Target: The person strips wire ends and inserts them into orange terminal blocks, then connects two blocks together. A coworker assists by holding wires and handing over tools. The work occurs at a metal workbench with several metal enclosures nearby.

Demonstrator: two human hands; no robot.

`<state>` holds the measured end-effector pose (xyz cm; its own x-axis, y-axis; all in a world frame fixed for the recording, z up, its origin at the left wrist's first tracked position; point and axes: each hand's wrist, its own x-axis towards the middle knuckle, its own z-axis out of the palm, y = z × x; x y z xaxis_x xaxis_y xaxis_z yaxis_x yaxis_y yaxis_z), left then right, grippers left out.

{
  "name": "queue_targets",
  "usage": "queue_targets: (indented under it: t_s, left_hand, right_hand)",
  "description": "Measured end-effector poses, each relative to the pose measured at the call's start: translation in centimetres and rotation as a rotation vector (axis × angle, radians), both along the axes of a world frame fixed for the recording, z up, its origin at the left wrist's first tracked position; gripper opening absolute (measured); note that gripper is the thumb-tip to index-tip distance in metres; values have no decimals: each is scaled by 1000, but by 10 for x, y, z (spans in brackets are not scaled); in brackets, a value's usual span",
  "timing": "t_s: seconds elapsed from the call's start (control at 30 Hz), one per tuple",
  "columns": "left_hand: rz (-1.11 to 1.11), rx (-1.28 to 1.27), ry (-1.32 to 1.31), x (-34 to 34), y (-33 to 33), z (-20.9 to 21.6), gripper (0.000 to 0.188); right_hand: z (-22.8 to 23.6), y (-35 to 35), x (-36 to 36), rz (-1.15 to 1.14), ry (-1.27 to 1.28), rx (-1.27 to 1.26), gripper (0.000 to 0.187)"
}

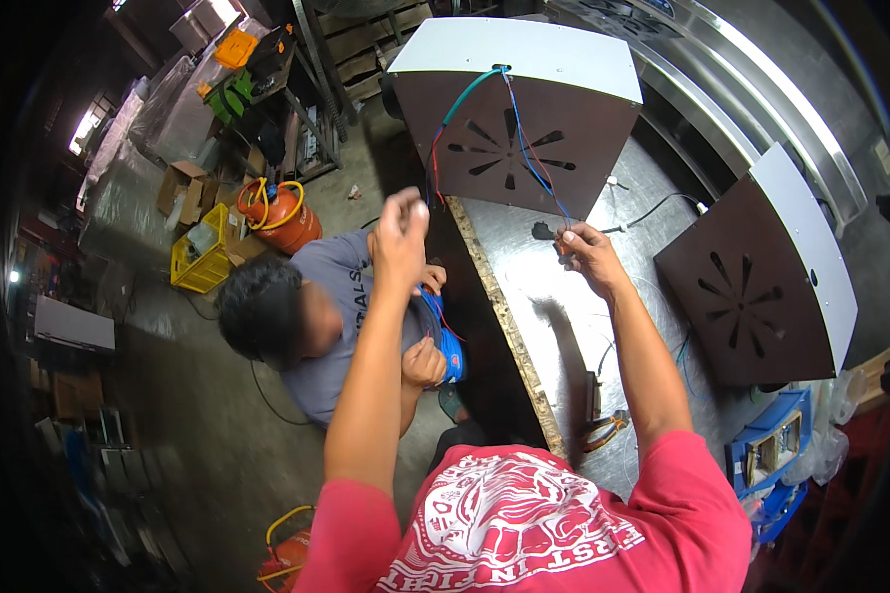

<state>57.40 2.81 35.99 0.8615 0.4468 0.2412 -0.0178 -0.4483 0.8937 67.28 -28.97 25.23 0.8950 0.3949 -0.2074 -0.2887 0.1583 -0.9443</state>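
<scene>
A brown-and-white metal housing (524, 148) with a petal-shaped vent stands on the metal bench. From a hole in its top come a green sleeve (462, 97) ending in red and dark wires, and a blue wire (527, 148) beside a brownish one. My left hand (401, 242) is raised beside the sleeve's loose wire ends, its fingers curled closed; what they pinch, if anything, is too small to tell. Where the blue wire comes down, my right hand (590, 255) grips a small black and orange part (564, 247) above the bench.
A second housing (752, 287) stands at the right. Pliers (605, 431) lie near the bench's front edge, and a blue bin (773, 445) is at the lower right. Close on my left, a co-worker (316, 306) holds thin wires. Behind are an orange gas cylinder (285, 219) and yellow crate (203, 255).
</scene>
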Motion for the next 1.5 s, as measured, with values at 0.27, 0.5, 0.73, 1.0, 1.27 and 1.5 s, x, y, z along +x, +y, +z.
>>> queue_targets:
  t_s: [0.27, 0.5, 0.73, 1.0, 1.27, 1.5]
  left_hand:
    - [-111, -36, 120, 108, 36, 4, 51]
    - [-277, -73, 207, 115, 39, -20, 37]
    - [-329, -333, 174, 78, 7, -20, 25]
    - [-356, -562, 223, 42, -24, -1, 32]
    - [-380, -743, 275, 29, -37, 5, 27]
    - [-388, -758, 286, 28, -39, -1, 27]
  right_hand:
    - [-4, -5, 0, 8, 26, 43, 28]
    - [-7, -5, 2, 29, 56, 84, 28]
    - [-18, -1, 9, 64, 107, 112, 25]
    - [-23, 12, 11, 93, 110, 140, 25]
    - [-20, 17, 1, 109, 123, 181, 23]
    - [-18, 24, 3, 113, 97, 158, 25]
